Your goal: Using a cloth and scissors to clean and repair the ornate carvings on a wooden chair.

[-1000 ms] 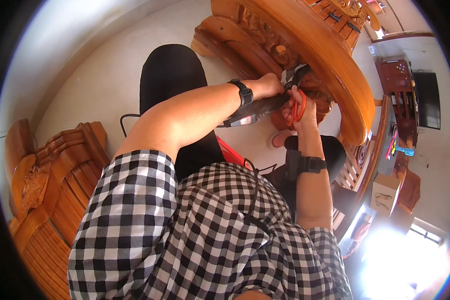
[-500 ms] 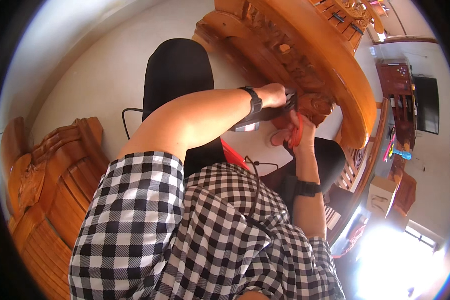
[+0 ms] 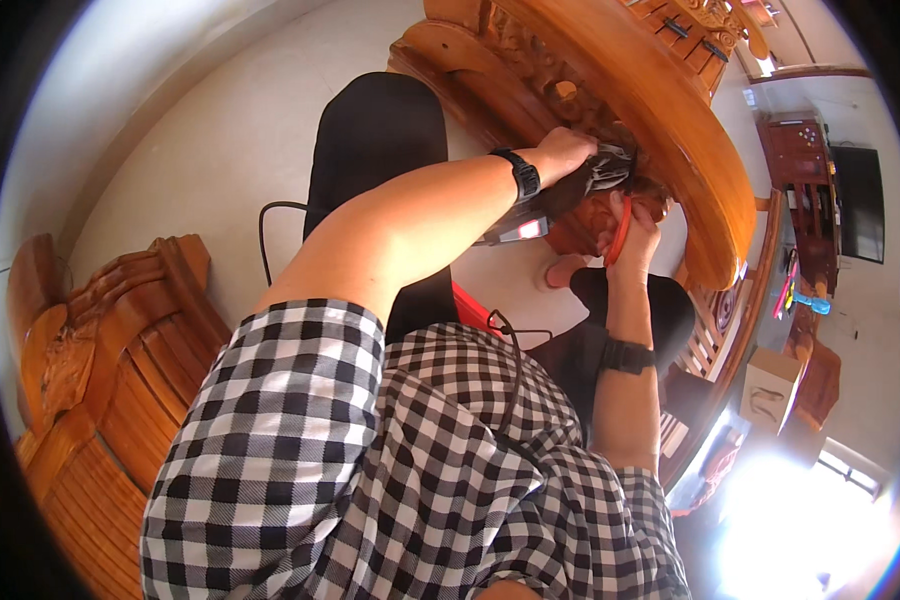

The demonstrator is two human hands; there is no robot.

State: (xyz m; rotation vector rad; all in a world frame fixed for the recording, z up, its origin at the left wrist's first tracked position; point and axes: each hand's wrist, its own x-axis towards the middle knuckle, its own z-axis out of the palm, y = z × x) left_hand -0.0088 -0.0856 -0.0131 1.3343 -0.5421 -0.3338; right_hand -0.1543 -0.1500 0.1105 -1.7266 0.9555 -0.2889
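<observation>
My left hand (image 3: pixel 568 150) is closed on the edge of a shiny black plastic sheet or bag (image 3: pixel 610 168), stretched out in front of the carved wood. Close by on the right, my right hand (image 3: pixel 638 240) grips red-handled scissors (image 3: pixel 621 228). Their dark blades point away from me toward the black plastic. Whether the blades touch it I cannot tell. Beneath my left wrist is a dark flat thing with a small bright face (image 3: pixel 532 230), partly hidden by the arm.
A carved wooden sofa arm (image 3: pixel 705 190) curves just beyond my hands. A slatted wooden seat (image 3: pixel 130 400) stands at the left. My black-trousered knees flank the work, with something red (image 3: pixel 470 308) between them. A cardboard box (image 3: pixel 770 388) lies to the right.
Both hands have moved up and to the right. The black plastic now shows spread wider between them, and the scissors stand more upright.
</observation>
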